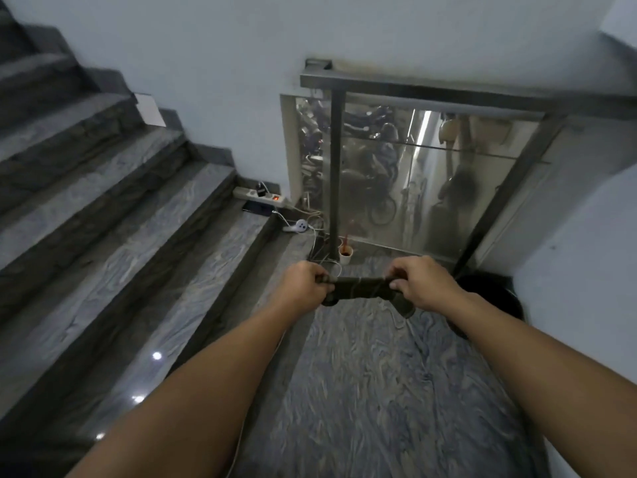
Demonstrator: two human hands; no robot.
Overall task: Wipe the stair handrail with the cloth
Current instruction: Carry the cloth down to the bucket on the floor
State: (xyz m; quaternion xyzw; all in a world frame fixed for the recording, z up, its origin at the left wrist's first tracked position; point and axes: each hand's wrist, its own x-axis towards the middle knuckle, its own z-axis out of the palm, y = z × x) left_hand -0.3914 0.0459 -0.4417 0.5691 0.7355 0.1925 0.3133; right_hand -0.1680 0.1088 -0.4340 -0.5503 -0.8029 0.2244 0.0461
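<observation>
A dark cloth [362, 288] is stretched between both hands above the landing floor. My left hand [305, 284] pinches its left end and my right hand [420, 284] grips its right end, with a loose corner hanging below the right hand. The metal handrail [413, 94] runs across the top of a glass panel ahead, well beyond the hands, held by two steel posts. Neither hand touches the rail.
Grey marble stairs [120, 208] climb on the left. A power strip [262, 198], plugs and cables lie in the corner by the left post, beside a small white cup [345, 255]. A dark round object [496, 298] sits at the right. White walls surround the landing.
</observation>
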